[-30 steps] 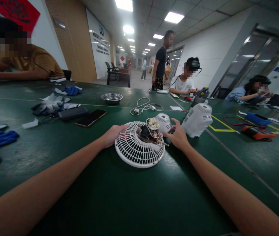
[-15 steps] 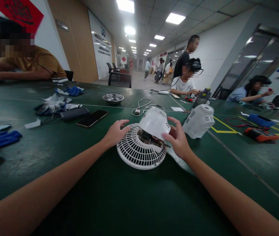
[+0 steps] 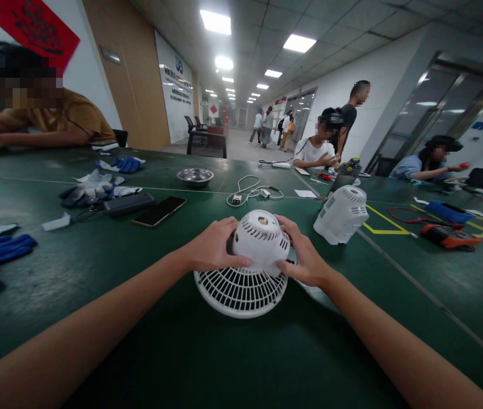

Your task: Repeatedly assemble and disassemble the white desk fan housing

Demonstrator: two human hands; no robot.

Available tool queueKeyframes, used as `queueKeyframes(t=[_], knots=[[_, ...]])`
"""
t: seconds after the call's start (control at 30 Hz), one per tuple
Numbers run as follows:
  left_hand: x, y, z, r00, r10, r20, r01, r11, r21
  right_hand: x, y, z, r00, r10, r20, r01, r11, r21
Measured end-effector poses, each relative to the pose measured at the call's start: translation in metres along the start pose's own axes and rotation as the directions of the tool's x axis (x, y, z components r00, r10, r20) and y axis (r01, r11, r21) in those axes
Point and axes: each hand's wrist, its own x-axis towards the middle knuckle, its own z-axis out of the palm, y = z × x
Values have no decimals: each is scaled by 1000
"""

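Note:
A white fan motor cover [image 3: 260,241] with vent slots sits over the hub of a white round fan grille [image 3: 241,295], which lies on the green table. My left hand [image 3: 218,244] grips the cover's left side, thumb along its lower front. On the other side, my right hand [image 3: 303,253] holds the cover with its thumb at the lower right edge. The motor parts under the cover are hidden. A second white plastic housing [image 3: 341,215] stands to the right, apart from my hands.
Behind the grille lie a white cable [image 3: 252,193] and a steel bowl [image 3: 195,176]. A phone [image 3: 160,211], a dark case [image 3: 129,204] and gloves [image 3: 5,247] are on the left. An orange multimeter [image 3: 449,237] lies right. Several people sit or stand around.
My left hand has come from beside the cover onto it. The cover has gone from tilted, with motor parts showing, to sitting lower and more level, closer to me.

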Motion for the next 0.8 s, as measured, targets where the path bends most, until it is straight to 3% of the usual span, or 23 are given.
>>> queueKeyframes(t=[0.1, 0.47, 0.8], knots=[[1, 1, -1, 999, 13, 50, -13, 1000, 1, 2, -4, -1, 1000, 4, 26, -3, 999, -43], [1, -1, 1, 998, -50, 39, 53, 996, -75, 5, -7, -3, 999, 37, 4, -37, 994, -106], [0, -3, 1, 998, -11, 54, 10, 1000, 8, 6, -11, -2, 998, 36, 47, -30, 990, -135]])
